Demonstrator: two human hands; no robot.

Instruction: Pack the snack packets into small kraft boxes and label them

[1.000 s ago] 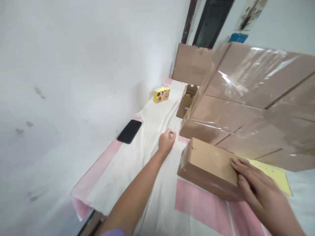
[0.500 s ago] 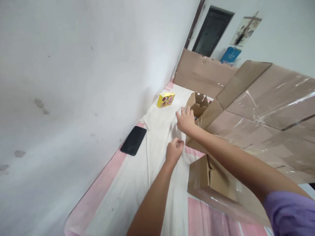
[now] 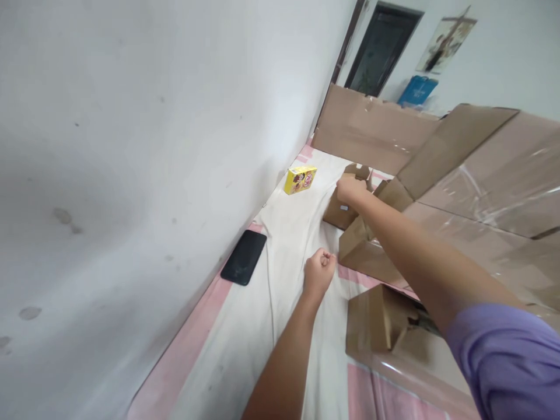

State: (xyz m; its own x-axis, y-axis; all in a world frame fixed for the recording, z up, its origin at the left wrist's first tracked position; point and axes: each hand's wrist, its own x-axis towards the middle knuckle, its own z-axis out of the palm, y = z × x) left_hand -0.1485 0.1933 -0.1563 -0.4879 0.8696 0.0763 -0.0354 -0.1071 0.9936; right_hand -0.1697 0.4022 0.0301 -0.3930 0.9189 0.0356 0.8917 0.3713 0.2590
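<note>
My left hand (image 3: pixel 319 272) rests as a closed fist on the white cloth (image 3: pixel 284 245), with nothing visible in it. My right hand (image 3: pixel 350 189) reaches far forward and closes over the top of a small open brown carton (image 3: pixel 339 213). A larger taped carton (image 3: pixel 464 198) with a raised flap lies to the right of my right arm. Another open brown carton (image 3: pixel 380 324) sits close to me, under my right arm.
A yellow printed box (image 3: pixel 300 179) lies on the cloth near the white wall. A black phone (image 3: pixel 244 265) lies by the wall on the pink surface (image 3: pixel 192 332). A flat cardboard sheet (image 3: pixel 371 128) stands at the far end.
My right hand left the near carton, reached forward and closed on the small carton. My left fist stayed on the cloth. The camera tilted and shifted.
</note>
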